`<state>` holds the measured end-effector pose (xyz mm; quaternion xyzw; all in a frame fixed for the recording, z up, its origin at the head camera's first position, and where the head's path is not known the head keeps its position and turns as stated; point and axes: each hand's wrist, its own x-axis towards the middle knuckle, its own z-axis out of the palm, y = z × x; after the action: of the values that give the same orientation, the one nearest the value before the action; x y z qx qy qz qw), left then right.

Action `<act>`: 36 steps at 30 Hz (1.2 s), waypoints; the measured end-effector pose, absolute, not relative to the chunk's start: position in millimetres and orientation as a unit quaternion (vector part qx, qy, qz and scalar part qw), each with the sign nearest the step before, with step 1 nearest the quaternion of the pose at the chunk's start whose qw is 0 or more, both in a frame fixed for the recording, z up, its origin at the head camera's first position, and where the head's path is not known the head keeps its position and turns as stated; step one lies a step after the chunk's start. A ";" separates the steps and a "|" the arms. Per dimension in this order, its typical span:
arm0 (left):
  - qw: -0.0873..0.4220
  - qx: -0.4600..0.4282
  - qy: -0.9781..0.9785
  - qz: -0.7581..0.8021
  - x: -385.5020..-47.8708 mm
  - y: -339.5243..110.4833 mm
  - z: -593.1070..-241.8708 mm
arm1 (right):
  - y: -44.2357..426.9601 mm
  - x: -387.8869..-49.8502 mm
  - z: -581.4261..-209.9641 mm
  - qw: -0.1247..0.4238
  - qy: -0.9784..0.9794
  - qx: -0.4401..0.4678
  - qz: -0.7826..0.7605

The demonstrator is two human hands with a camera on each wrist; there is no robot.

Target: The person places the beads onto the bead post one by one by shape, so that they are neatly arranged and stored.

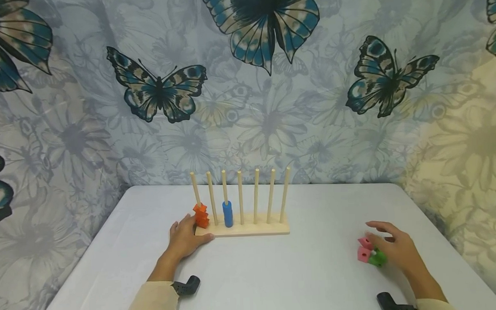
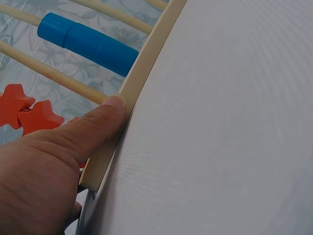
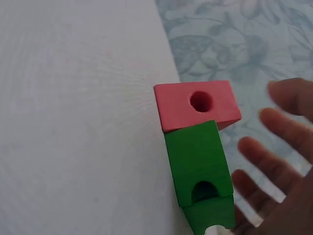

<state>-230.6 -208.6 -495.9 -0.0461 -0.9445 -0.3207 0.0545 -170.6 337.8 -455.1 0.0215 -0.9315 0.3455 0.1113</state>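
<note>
A wooden peg stand with several upright pegs stands on the table. My left hand grips its left end. In the left wrist view the thumb lies along the base's front edge; most of the other fingers are hidden. Orange star-shaped beads sit on the leftmost peg, and blue cylinder beads on the third. At the right, my right hand hovers beside pink blocks and green blocks with holes. In the right wrist view its fingers are spread, apart from the pink block and green block.
The white table runs back to a wall cloth printed with butterflies and flowers. Dark wrist straps are on both forearms. The other pegs of the stand carry no beads.
</note>
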 end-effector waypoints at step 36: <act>0.052 -0.047 -0.945 -0.320 -228.3 -208.2 -493.5 | 293.7 -172.7 -398.7 0.254 -0.895 0.040 0.365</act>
<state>-228.3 -208.2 -493.5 -0.0468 -0.9449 -0.3199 0.0519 -172.7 293.7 -398.7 0.0399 -0.8949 0.3649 0.2538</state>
